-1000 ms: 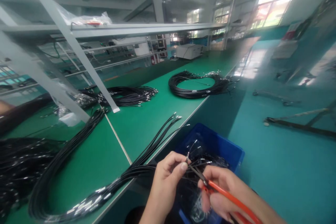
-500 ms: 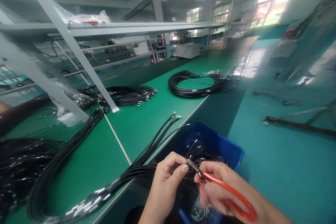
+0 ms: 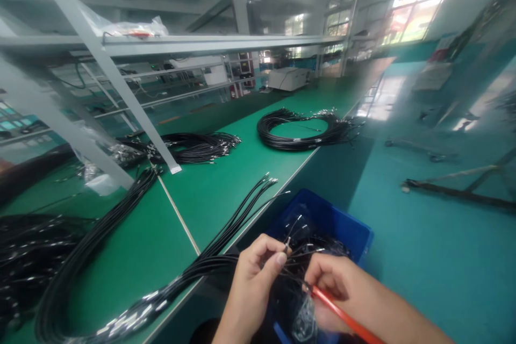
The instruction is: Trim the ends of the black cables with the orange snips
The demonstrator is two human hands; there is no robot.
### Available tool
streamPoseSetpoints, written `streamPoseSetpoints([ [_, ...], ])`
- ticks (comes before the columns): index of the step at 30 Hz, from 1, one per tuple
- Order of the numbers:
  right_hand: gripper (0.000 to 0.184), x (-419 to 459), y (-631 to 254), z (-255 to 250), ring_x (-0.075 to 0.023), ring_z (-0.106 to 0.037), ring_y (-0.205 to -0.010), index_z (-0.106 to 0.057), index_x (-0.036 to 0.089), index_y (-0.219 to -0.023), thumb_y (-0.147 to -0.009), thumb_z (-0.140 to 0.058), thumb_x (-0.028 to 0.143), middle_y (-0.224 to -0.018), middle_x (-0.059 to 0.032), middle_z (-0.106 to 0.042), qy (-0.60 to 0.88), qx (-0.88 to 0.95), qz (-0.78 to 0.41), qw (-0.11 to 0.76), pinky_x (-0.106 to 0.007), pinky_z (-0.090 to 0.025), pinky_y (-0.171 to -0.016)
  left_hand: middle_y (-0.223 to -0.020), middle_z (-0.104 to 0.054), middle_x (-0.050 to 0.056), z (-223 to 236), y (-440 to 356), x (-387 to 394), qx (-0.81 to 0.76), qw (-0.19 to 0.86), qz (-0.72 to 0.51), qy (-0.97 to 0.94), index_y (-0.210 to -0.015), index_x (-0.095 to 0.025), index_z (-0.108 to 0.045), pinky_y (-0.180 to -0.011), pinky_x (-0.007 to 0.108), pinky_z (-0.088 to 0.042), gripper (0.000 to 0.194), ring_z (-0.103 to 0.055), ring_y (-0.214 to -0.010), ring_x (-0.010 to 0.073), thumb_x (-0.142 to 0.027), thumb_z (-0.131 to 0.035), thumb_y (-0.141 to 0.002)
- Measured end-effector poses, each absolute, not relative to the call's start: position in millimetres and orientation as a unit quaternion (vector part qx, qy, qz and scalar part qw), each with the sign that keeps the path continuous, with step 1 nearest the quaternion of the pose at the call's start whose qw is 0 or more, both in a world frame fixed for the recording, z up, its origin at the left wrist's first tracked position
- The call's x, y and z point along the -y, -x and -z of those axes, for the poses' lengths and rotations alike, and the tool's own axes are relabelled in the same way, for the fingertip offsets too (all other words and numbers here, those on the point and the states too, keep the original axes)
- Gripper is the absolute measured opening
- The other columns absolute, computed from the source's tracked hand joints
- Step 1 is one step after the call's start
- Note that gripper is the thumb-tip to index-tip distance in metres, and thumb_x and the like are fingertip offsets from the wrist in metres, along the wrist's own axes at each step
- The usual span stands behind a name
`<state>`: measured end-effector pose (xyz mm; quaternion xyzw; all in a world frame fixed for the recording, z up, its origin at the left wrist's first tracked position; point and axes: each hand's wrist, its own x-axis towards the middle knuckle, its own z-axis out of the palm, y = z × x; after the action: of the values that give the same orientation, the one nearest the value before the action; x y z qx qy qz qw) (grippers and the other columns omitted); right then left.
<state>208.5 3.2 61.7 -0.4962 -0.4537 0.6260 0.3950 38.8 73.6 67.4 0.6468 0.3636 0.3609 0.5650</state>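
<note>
My left hand (image 3: pixel 258 269) pinches a thin black cable by its end, and the small metal tip (image 3: pixel 287 243) sticks up past the thumb and forefinger. Red-handled pliers (image 3: pixel 338 312) are gripped in my right hand (image 3: pixel 332 285), a little to the right and lower; their dark jaws are mostly hidden by the fingers. A gap separates the pliers from the cable tip. Both hands are over a blue bin (image 3: pixel 357 231) of loose cables and clear plastic. A long bundle of black cables (image 3: pixel 97 231) curves across the green bench and runs behind my left hand.
Coiled black cables (image 3: pixel 298 142) lie farther along the green bench (image 3: pixel 237 172), with another coil (image 3: pixel 201 148) near the shelf post (image 3: pixel 137 107). More cables (image 3: pixel 40 263) are heaped at the left. A wheeled stand's leg (image 3: pixel 455 193) rests on the floor at right.
My right hand has drawn the pliers down and away from the cable end, turning them so the jaws are less visible. The left hand stays nearly in place, its metal tip now exposed.
</note>
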Motion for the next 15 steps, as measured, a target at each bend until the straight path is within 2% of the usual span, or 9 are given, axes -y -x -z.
streamPoseSetpoints([
  [3, 0.023, -3.6, -208.0, -58.7, -0.0074, -0.047, -0.052, -0.055, 0.019, -0.079, -0.064, -0.066, 0.005, -0.059, 0.0071, -0.054, 0.485, 0.432, -0.613, 0.450, -0.020, -0.033, -0.051, -0.073, -0.059, 0.001, -67.1, -39.9, -73.3, -0.370, 0.561, -0.363, -0.645, -0.075, -0.016, -0.064, -0.066, 0.023, -0.038, 0.013, -0.051, -0.070, 0.0145, -0.028, -0.061, -0.079],
  [9, 0.034, -9.4, -194.9, -59.1, -0.0116, -0.054, -0.060, -0.053, 0.022, -0.088, -0.063, -0.077, 0.023, -0.067, 0.0028, -0.062, 0.491, 0.315, -0.512, 0.631, -0.022, -0.040, -0.054, -0.068, -0.054, -0.001, -67.8, -48.8, -65.8, -0.390, 0.508, -0.369, -0.673, -0.070, -0.016, -0.061, -0.061, 0.023, -0.038, 0.010, -0.049, -0.064, 0.0134, -0.023, -0.062, -0.078],
  [11, 0.037, -9.4, -189.4, -58.1, -0.0117, -0.055, -0.063, -0.052, 0.022, -0.092, -0.065, -0.077, 0.025, -0.072, 0.0019, -0.063, 0.482, 0.284, -0.504, 0.658, -0.022, -0.041, -0.056, -0.067, -0.054, -0.001, -69.4, -52.6, -61.5, -0.392, 0.479, -0.372, -0.692, -0.069, -0.017, -0.060, -0.060, 0.022, -0.038, 0.009, -0.050, -0.063, 0.0131, -0.020, -0.062, -0.077],
  [15, 0.039, -8.3, -182.4, -54.6, -0.0102, -0.052, -0.057, -0.052, 0.022, -0.096, -0.067, -0.077, 0.028, -0.072, 0.0024, -0.062, 0.464, 0.246, -0.509, 0.682, -0.022, -0.042, -0.054, -0.066, -0.054, -0.002, -71.0, -59.6, -53.0, -0.403, 0.414, -0.379, -0.723, -0.066, -0.018, -0.058, -0.056, 0.021, -0.038, 0.012, -0.050, -0.059, 0.0121, -0.015, -0.059, -0.077],
])
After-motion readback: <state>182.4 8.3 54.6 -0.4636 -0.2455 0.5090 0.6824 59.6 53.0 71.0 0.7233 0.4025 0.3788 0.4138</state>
